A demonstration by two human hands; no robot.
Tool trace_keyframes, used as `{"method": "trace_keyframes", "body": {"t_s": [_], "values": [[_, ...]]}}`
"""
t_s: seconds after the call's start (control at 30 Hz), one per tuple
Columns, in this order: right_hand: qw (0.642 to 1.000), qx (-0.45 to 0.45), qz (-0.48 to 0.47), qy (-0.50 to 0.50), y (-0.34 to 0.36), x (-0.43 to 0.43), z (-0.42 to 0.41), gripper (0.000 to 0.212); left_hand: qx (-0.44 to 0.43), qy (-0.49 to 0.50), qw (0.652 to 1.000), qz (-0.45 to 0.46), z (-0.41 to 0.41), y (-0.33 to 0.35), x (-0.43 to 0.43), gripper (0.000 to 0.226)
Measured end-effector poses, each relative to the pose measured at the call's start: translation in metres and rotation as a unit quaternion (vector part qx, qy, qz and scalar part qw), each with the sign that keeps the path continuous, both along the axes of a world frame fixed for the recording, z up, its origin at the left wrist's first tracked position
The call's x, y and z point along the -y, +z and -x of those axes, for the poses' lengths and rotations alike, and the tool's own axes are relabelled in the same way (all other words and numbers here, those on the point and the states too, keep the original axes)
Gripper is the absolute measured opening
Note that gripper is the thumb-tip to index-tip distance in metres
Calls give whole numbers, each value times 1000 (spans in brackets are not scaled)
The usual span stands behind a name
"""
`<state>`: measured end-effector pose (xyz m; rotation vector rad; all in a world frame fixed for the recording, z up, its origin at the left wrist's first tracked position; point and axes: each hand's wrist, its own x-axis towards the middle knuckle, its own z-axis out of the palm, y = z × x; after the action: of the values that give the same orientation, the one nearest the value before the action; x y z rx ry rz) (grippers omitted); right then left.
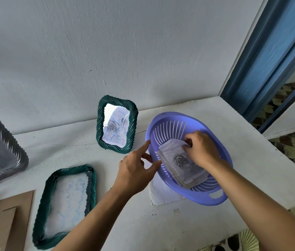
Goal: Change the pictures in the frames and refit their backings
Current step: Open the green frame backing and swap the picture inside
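My right hand [201, 149] pinches the picture stack's [181, 165] far edge inside the purple basket [215, 134]. My left hand [135, 167], fingers relaxed, sits at the basket's left rim, near the standing green frame [116, 124].

Soft cool daylight, wide-angle edge distortion
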<state>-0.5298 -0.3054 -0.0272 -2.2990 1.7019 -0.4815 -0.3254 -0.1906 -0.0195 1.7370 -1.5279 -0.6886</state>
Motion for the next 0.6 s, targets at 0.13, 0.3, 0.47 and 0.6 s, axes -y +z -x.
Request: {"method": "trace_keyframes", "body": {"t_s": [0.13, 0.3, 0.47, 0.6], "values": [[994, 107, 24, 24, 17, -10, -4, 24, 2, -10, 1000, -14, -2, 2, 0, 66], [963, 269, -18, 18, 38, -26, -18, 23, -23, -28, 999, -29, -5, 3, -1, 64], [905, 416, -85, 23, 48, -46, -34, 6, -67, -13, 997, -30, -14, 5, -7, 48], [894, 436, -79, 65, 58, -64, -58, 9, -133, 35, 990, 38, -28, 22, -30, 27]]}}
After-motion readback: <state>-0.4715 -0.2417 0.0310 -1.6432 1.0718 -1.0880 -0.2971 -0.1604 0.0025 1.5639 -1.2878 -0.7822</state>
